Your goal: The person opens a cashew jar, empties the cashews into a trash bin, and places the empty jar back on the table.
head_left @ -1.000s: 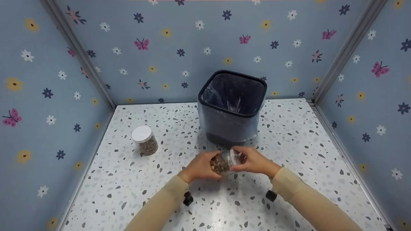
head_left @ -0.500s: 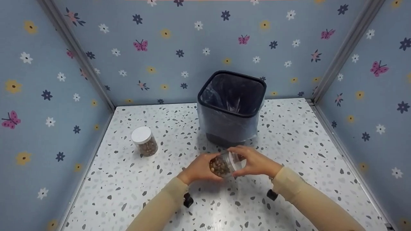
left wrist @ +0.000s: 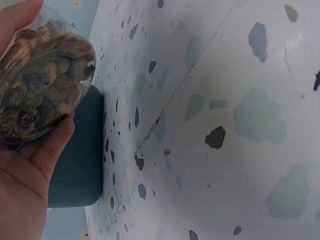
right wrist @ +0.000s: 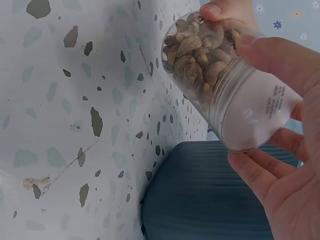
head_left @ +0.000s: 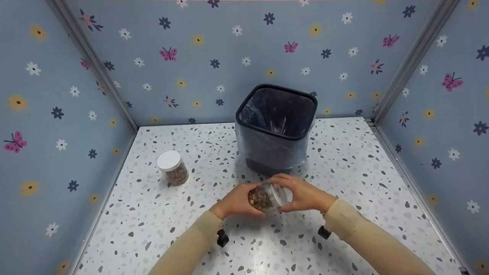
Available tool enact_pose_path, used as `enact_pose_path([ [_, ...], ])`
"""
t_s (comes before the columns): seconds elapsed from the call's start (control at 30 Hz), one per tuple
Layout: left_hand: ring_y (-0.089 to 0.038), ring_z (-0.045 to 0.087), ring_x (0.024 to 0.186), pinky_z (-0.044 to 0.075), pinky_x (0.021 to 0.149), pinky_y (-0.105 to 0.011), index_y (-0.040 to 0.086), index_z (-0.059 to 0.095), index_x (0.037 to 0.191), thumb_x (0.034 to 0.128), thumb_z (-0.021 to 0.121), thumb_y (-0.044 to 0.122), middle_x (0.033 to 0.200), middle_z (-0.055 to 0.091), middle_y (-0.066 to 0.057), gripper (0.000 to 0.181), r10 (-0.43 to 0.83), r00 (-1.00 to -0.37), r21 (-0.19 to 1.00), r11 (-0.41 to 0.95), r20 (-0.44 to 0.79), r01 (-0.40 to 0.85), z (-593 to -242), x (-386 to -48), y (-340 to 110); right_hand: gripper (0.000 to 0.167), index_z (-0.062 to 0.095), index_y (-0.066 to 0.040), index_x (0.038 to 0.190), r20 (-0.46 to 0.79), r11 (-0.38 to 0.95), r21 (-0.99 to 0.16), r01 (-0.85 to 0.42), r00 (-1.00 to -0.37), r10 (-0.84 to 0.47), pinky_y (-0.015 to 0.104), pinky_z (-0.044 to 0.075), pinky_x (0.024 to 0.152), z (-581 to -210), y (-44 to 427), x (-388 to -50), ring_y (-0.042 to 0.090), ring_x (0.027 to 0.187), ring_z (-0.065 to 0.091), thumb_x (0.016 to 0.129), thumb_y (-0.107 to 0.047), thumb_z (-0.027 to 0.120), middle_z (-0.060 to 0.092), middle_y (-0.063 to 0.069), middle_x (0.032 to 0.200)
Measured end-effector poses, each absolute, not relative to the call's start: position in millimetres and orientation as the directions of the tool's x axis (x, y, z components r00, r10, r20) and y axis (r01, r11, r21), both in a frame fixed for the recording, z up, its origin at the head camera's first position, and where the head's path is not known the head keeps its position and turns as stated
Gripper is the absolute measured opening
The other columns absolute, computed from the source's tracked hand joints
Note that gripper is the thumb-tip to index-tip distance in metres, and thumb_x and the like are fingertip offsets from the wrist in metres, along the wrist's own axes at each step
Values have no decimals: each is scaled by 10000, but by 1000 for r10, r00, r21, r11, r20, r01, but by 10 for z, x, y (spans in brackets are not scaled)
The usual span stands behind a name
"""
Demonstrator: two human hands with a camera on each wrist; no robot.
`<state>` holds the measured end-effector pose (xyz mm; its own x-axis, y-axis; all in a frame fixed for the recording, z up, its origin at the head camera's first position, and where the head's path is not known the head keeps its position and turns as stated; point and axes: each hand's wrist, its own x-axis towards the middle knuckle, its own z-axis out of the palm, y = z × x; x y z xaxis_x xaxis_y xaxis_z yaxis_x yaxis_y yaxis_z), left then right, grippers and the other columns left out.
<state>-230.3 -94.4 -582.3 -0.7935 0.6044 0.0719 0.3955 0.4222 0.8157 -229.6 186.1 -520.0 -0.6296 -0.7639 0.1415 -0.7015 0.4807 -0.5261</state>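
Note:
A clear jar of nuts (head_left: 261,198) lies tilted on its side between both hands, just above the speckled table. In the left wrist view, my left hand (left wrist: 30,165) grips its rounded base, with brown nuts (left wrist: 42,82) showing through. My right hand (head_left: 301,193) holds the other end, thumb and fingers around the rim of the white, lightly printed top (right wrist: 260,107). The right wrist view shows the nuts (right wrist: 200,55) as cashew-shaped, with skins on. A second jar (head_left: 176,175) with a white lid (head_left: 169,159) stands upright to the left, apart from the hands.
Right behind the hands stands a dark bin (head_left: 267,167) lined with a clear plastic bag (head_left: 271,149). Flower-patterned panels (head_left: 229,49) close off the back and both sides of the table (head_left: 206,236).
My right hand's fingers have shifted around the rim of the held jar, and more of its pale top shows. The jar's top has turned slightly toward the front. The second jar and bin stay put.

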Motion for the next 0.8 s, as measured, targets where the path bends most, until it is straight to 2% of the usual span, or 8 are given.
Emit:
enact_pose_path([
  [0.2,-118,694,1099,591,998,-340,218,695,1386,702,1035,365,1234,764,40,778,594,-799,810,425,88,405,-5829,-2288,-929,929,528,-140,1595,127,481,-543,-689,-633,-764,608,502,1186,-5203,1888,-2293,392,1446,567,782,-231,969,535,124,1610],
  [0.33,-122,694,1112,591,1007,-348,202,680,1427,714,1027,352,1268,760,23,807,580,-809,808,429,97,404,-5824,-2271,-915,975,463,-142,1642,112,513,-575,-637,-683,-722,620,506,1175,-5210,1904,-2290,391,1447,560,828,-361,953,511,143,1621],
  [0.47,-120,692,1093,595,981,-343,195,680,1425,723,1014,351,1264,759,23,794,559,-822,799,444,105,405,-5818,-2260,-904,977,433,-162,1661,95,572,-581,-579,-746,-659,620,536,1129,-5220,1890,-2281,370,1388,603,882,-557,870,533,143,1598],
  [0.57,-125,695,1087,597,975,-341,196,682,1415,726,1010,316,1257,762,23,773,548,-828,792,451,120,413,-5821,-2256,-891,953,448,-166,1650,86,615,-563,-552,-780,-620,607,559,1088,-5227,1865,-2272,352,1322,638,903,-633,812,562,141,1572],
  [0.7,-155,704,1128,605,1012,-366,168,657,1453,737,1005,280,1297,758,-9,805,536,-829,765,465,158,446,-5831,-2244,-871,902,481,-124,1618,70,649,-569,-504,-817,-573,555,596,982,-5231,1823,-2260,317,1159,684,929,-617,790,599,156,1524],
  [0.8,-182,707,1163,606,1039,-389,134,636,1485,739,1004,278,1331,751,-41,843,524,-833,749,477,177,460,-5838,-2227,-862,842,511,-87,1581,58,657,-592,-467,-837,-543,532,589,955,-5239,1787,-2257,303,1123,680,953,-581,778,632,169,1477],
])
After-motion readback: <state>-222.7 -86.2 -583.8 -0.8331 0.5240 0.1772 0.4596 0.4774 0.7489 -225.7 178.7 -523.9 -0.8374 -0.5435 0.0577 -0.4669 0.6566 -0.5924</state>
